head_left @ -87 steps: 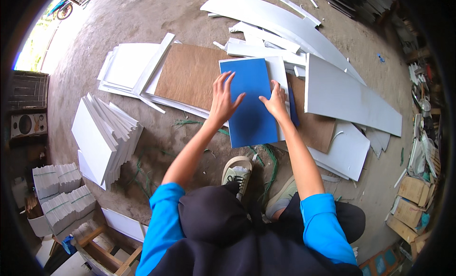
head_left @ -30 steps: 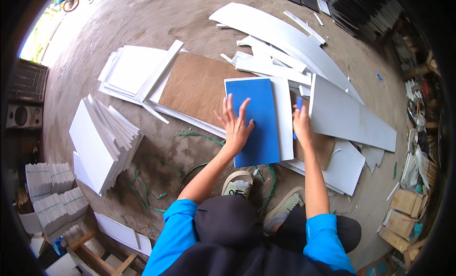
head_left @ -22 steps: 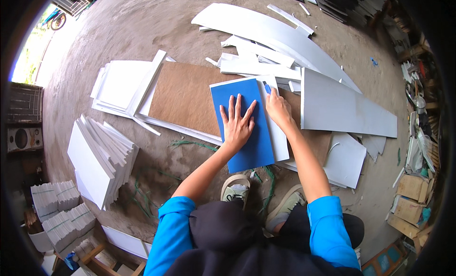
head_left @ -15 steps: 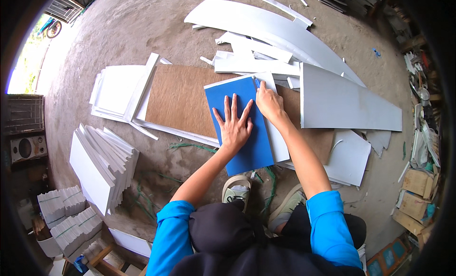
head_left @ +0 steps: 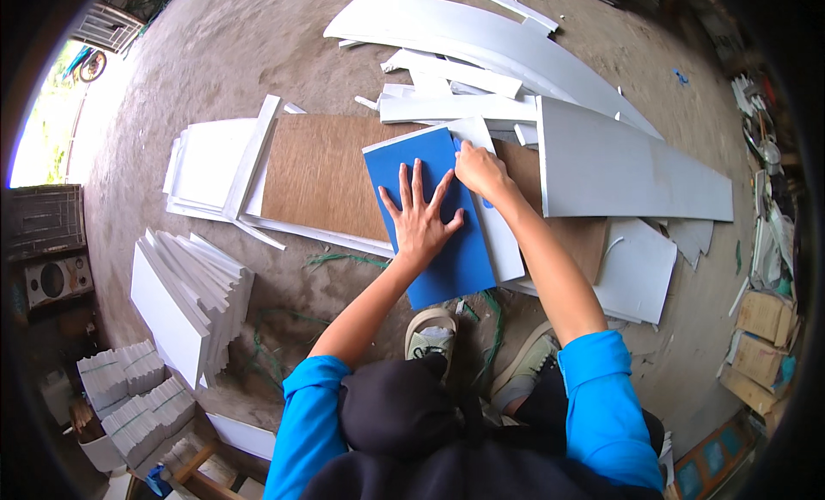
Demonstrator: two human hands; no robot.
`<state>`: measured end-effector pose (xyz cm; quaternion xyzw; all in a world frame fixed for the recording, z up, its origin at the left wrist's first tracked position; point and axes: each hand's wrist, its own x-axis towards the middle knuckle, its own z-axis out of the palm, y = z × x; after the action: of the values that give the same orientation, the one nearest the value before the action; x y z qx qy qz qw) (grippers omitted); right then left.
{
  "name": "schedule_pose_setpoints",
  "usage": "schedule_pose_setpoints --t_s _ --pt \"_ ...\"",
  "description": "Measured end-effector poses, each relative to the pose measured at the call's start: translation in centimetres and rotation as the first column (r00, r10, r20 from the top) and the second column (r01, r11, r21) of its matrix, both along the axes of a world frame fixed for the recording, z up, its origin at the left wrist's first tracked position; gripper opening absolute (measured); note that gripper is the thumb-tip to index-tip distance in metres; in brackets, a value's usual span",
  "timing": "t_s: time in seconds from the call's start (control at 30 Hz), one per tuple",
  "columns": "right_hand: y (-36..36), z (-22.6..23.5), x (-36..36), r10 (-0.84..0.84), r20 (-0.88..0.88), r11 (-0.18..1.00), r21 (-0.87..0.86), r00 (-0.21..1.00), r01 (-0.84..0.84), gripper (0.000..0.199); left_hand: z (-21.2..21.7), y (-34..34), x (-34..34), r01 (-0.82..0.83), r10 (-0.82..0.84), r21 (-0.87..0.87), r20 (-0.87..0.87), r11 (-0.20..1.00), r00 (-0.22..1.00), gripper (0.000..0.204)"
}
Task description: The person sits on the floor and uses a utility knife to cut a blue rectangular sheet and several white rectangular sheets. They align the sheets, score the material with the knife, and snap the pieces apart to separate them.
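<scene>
The panel (head_left: 443, 268) under the left hand (head_left: 418, 226) lies on a sheet (head_left: 509, 252) that juts past its right edge, where the right hand (head_left: 484, 169) holds a cutter (head_left: 487, 202). Left of the panel lie a wooden board (head_left: 318, 177) and, farther out, a stack of sheets (head_left: 206, 169); beyond it are offcuts (head_left: 455, 109), to its right a second panel (head_left: 627, 169). Nearer the body, a bundle (head_left: 170, 311) stands to its left and a shoe (head_left: 428, 340) just before it.

Board (head_left: 449, 257), blue, rectangular, flat, slightly tilted leftward at the top. White sheet (head_left: 504, 246), flat beneath it, showing along the right. Cutter (head_left: 487, 203), blue, partly hidden, at the board's right edge.
</scene>
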<state>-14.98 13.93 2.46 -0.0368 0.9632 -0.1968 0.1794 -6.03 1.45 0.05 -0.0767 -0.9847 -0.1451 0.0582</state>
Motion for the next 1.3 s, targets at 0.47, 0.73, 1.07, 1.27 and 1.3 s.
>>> schedule_pose_setpoints --t_s 0.47,0.73,1.07,1.27,1.3 --pt "4.9 0.5 17.2 -0.038 0.128 0.998 -0.037 0.991 0.043 0.027 -0.8 1.1 1.3 0.114 -0.135 -0.113 -0.207 0.987 0.969 0.035" --pt "4.6 0.4 17.4 -0.031 0.08 1.0 0.004 0.996 0.03 0.024 1.6 1.2 4.3 0.297 -0.298 0.049 0.304 0.954 0.905 0.089" --pt "4.6 -0.1 17.2 -0.002 0.072 1.0 -0.01 0.997 0.002 0.028 1.2 0.6 6.9 0.408 -0.406 -0.029 0.051 0.913 0.912 0.093" --pt "4.8 0.0 16.9 -0.005 0.093 1.0 -0.009 0.996 0.006 0.028 1.9 1.4 9.4 0.421 -0.414 -0.041 0.121 0.906 0.902 0.094" --pt "4.6 0.0 16.9 -0.009 0.071 1.0 -0.008 0.997 0.01 0.028 1.1 1.1 9.3 0.428 -0.425 -0.071 0.056 0.901 0.903 0.092"
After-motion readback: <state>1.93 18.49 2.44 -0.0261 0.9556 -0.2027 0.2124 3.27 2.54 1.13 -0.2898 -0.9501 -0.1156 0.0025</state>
